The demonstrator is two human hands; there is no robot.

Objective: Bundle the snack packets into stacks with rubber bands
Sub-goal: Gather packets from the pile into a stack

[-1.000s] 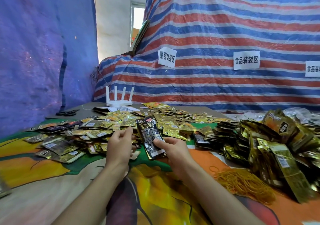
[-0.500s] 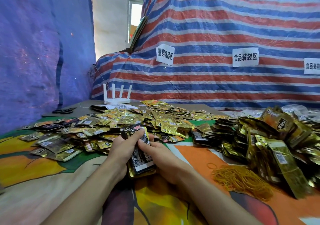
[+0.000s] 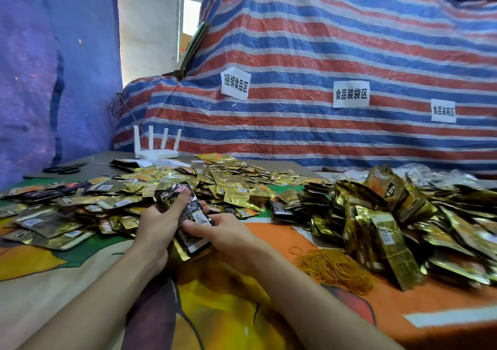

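Both hands hold a small stack of black and gold snack packets (image 3: 192,216) at the table's middle. My left hand (image 3: 158,226) grips the stack from the left, thumb on top. My right hand (image 3: 228,232) holds its near right end, thumb across the top packet. Loose gold packets (image 3: 113,201) lie spread over the table behind and to the left. A heap of banded packet stacks (image 3: 390,220) fills the right side. A pile of yellow rubber bands (image 3: 333,269) lies on the cloth right of my right forearm.
A white router (image 3: 157,148) and black scissors (image 3: 63,169) sit at the table's far left. A striped tarpaulin (image 3: 322,53) with paper labels rises behind the table. A blue sheet (image 3: 40,67) hangs on the left. The colourful cloth (image 3: 228,309) covers the near table.
My left hand moved from the loose packets to the stack, which now lies lower between both hands. The camera has tipped and moved slightly.
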